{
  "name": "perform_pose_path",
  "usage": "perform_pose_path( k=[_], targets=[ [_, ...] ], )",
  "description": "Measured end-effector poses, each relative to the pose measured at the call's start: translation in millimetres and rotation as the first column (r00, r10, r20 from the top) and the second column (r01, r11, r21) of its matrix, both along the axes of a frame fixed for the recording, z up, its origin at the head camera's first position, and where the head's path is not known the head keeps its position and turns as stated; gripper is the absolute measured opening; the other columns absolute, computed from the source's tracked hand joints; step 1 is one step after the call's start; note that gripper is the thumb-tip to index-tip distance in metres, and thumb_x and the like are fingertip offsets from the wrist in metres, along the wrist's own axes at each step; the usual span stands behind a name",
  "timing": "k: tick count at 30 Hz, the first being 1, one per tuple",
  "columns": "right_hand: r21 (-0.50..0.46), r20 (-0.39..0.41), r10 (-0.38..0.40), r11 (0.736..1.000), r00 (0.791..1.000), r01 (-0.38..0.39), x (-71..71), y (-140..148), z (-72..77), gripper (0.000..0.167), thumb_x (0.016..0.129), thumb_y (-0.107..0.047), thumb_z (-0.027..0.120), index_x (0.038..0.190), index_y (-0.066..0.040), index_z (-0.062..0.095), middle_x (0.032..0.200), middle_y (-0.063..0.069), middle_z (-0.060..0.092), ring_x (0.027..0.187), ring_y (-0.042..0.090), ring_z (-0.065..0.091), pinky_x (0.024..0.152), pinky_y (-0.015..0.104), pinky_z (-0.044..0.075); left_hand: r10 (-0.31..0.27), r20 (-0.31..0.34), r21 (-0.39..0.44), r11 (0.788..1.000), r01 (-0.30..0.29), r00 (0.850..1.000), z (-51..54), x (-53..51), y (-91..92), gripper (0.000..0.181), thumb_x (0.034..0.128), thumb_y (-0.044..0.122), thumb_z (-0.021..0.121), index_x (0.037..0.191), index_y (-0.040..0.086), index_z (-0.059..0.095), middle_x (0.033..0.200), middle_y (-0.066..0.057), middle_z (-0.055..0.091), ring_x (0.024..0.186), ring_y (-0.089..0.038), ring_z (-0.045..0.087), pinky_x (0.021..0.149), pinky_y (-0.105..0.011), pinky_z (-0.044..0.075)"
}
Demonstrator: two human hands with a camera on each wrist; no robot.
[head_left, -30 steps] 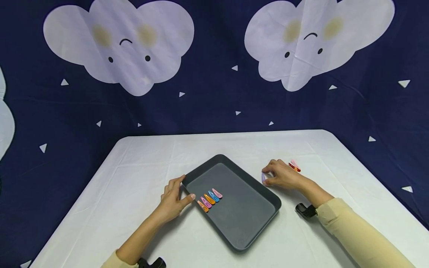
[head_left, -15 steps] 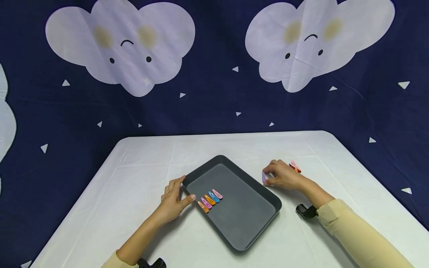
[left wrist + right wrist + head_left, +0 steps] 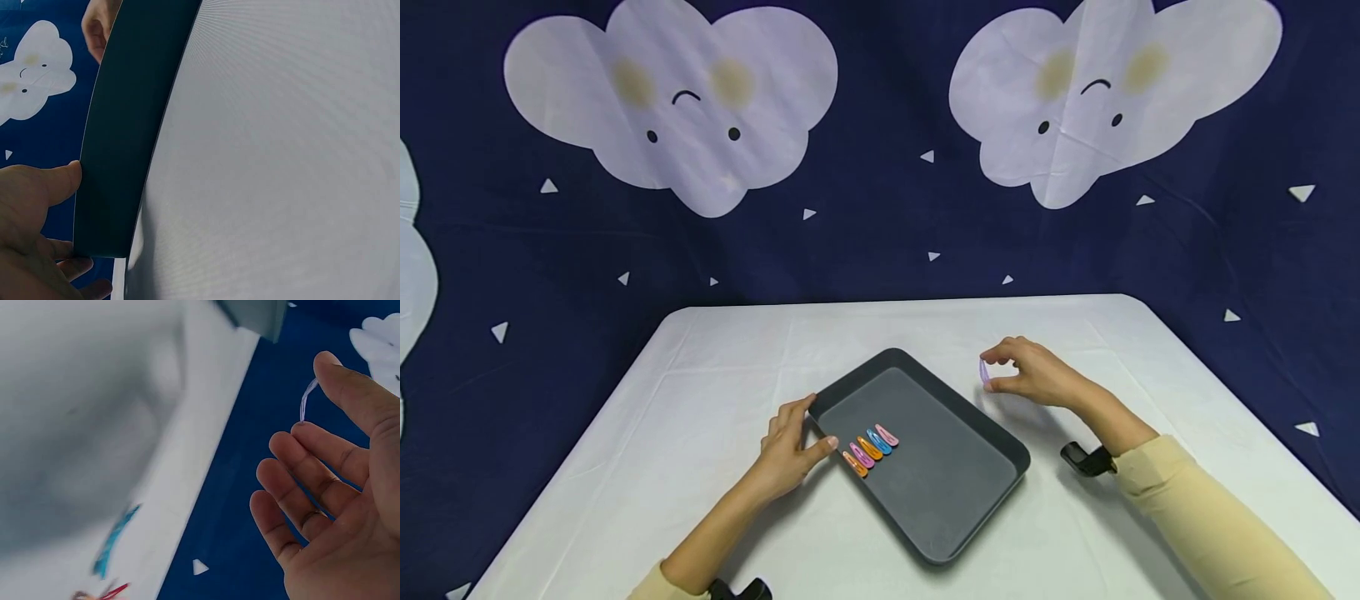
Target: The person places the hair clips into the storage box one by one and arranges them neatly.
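Observation:
My left hand (image 3: 786,448) holds the grey rectangular tray (image 3: 955,492) at its left corner. In the left wrist view the thumb (image 3: 64,182) lies along the tray's rim and the fingers touch its end. Inside the tray, near that hand, several snap hair clips (image 3: 869,448) lie in a row: orange, purple, blue and pink. My right hand (image 3: 1037,371) is raised above the table, right of the tray. It pinches a lilac snap hair clip (image 3: 306,400) by its two ends, between thumb and index finger; the other fingers are loosely bent.
In the right wrist view a blurred blue clip (image 3: 115,540) and a red clip (image 3: 114,591) lie on the table; the right hand hides them from the head view. White cloth covers the table (image 3: 722,350). A dark blue cloud-patterned cloth (image 3: 880,233) hangs behind.
My right hand has lifted the lilac hair clip off the table, moving up and slightly left. The left hand and the tray have stayed in place.

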State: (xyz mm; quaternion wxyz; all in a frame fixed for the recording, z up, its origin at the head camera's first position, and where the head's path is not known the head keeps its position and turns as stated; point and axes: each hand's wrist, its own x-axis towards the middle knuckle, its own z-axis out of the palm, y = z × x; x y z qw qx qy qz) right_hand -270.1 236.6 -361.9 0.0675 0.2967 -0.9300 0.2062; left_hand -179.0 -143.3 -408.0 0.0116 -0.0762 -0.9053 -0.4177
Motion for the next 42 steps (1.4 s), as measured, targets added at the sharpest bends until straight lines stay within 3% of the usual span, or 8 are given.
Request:
perform_pose_path(
  k=[11, 20, 32, 42],
  targets=[
    [-0.052, 0.042, 0.057, 0.997, 0.997, -0.055, 7.2, -24, 23.2, 0.046, 0.079, -0.032, 0.075, 0.117, -0.008, 0.065, 0.103, 0.005, 0.067, 0.097, 0.022, 0.06, 0.08, 0.038, 0.048, 0.001, 0.007, 0.003, 1.0, -0.001, 1.0, 1.0, 0.8, -0.4, 0.077, 0.0852, 0.029, 0.068, 0.147, 0.007, 0.028, 0.143, -0.016, 0.035, 0.127, -0.031, 0.031, 0.095, -0.05, 0.023],
    [-0.048, 0.037, 0.127, 0.991, 0.991, -0.125, 10.7, -47, 32.4, 0.045, 0.078, -0.029, 0.075, 0.117, -0.008, 0.065, 0.104, 0.0, 0.067, 0.097, 0.018, 0.062, 0.084, 0.039, 0.05, 0.002, 0.015, 0.002, 1.0, -0.002, 1.0, 0.9, 0.6, -0.4, 0.077, 0.0856, 0.03, 0.068, 0.148, 0.008, 0.028, 0.144, -0.016, 0.035, 0.128, -0.031, 0.03, 0.096, -0.051, 0.023],
    [-0.022, 0.138, 0.206, 0.979, 0.969, -0.204, 9.6, -74, 29.2, 0.047, 0.081, -0.029, 0.073, 0.123, -0.012, 0.061, 0.114, 0.001, 0.064, 0.107, 0.018, 0.061, 0.09, 0.041, 0.049, 0.005, 0.015, 0.007, 1.0, -0.005, 1.0, -0.1, -0.7, -0.5, 0.077, 0.0855, 0.028, 0.068, 0.148, 0.008, 0.027, 0.144, -0.016, 0.034, 0.129, -0.031, 0.029, 0.097, -0.051, 0.022],
    [0.041, 0.151, 0.299, 0.951, 0.942, -0.308, 6.6, -96, 15.5, 0.045, 0.082, -0.031, 0.072, 0.121, -0.011, 0.063, 0.114, 0.0, 0.064, 0.105, 0.017, 0.061, 0.089, 0.036, 0.048, -0.001, -0.002, 0.004, 1.0, 0.001, 1.0, -1.2, -0.7, -0.3, 0.075, 0.086, 0.03, 0.067, 0.147, 0.007, 0.029, 0.143, -0.017, 0.035, 0.128, -0.032, 0.031, 0.097, -0.052, 0.023]
  ],
)
